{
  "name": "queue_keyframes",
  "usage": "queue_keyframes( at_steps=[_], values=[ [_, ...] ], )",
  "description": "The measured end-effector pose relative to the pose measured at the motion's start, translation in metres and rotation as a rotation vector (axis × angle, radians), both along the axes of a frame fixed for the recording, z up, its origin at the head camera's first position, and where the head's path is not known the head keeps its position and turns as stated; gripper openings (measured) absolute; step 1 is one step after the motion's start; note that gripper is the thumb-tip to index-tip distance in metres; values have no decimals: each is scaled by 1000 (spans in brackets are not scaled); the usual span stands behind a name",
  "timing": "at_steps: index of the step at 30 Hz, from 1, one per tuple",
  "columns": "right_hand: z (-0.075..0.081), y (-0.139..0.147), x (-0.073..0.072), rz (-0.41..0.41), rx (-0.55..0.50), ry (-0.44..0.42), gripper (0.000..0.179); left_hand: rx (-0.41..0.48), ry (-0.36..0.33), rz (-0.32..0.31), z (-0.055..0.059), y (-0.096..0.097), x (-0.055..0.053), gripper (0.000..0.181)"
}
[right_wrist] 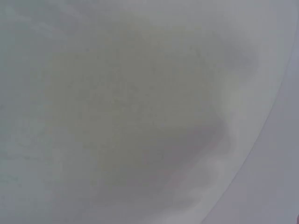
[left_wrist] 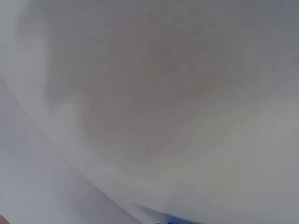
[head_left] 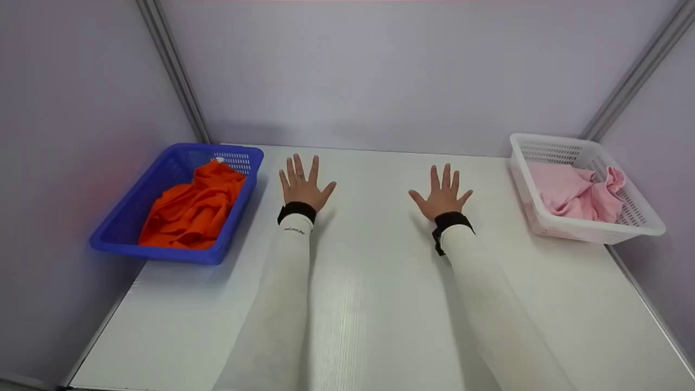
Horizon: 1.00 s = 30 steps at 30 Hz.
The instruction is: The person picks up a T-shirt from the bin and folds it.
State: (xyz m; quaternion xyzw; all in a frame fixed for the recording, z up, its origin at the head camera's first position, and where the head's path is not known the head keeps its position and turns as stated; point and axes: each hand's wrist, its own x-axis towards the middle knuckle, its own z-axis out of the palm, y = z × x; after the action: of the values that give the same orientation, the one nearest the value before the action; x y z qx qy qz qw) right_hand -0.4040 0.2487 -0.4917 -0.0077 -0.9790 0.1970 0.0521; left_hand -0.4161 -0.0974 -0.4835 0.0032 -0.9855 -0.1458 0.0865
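In the head view my left hand (head_left: 305, 188) is held palm down over the white table (head_left: 369, 304), fingers straight and spread, holding nothing. My right hand (head_left: 441, 198) has the same pose farther right, also without anything in it. Left of the left hand stands a blue plastic basket (head_left: 239, 217) with a crumpled orange cloth (head_left: 195, 206) inside. To the right of the right hand is a white plastic basket (head_left: 524, 179) containing a folded pink cloth (head_left: 575, 190). Both wrist views show mostly the pale tabletop (left_wrist: 252, 154) and blurred hand shadows.
A pale back wall (head_left: 380, 76) rises behind the table. Side walls (head_left: 70, 136) close it in at left and right, with grey metal strips (head_left: 176, 70) in the corners. Each basket sits near its side wall.
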Motion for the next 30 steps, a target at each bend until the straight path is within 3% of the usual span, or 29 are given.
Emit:
queue_keyframes(
  at_steps=[6,10,13,18,21,24,30],
  values=[
    [0,-7,-1,1,15,-31,96,31,8,47,30,-25,-7,88],
    [-4,-11,-2,7,34,-34,96,45,9,114,59,-54,-7,89],
    [-8,-14,-3,8,41,-43,96,84,5,161,79,-79,0,89],
    [-16,-17,-6,39,1,-141,97,154,-12,252,99,-123,18,90],
    [-24,-19,-7,72,-16,-245,101,170,-37,300,103,-146,30,91],
    [-32,-22,-6,100,0,-346,108,159,-76,329,100,-167,39,93],
    [-37,-31,5,123,1,-458,113,148,-191,359,78,-199,44,98]
  ],
)
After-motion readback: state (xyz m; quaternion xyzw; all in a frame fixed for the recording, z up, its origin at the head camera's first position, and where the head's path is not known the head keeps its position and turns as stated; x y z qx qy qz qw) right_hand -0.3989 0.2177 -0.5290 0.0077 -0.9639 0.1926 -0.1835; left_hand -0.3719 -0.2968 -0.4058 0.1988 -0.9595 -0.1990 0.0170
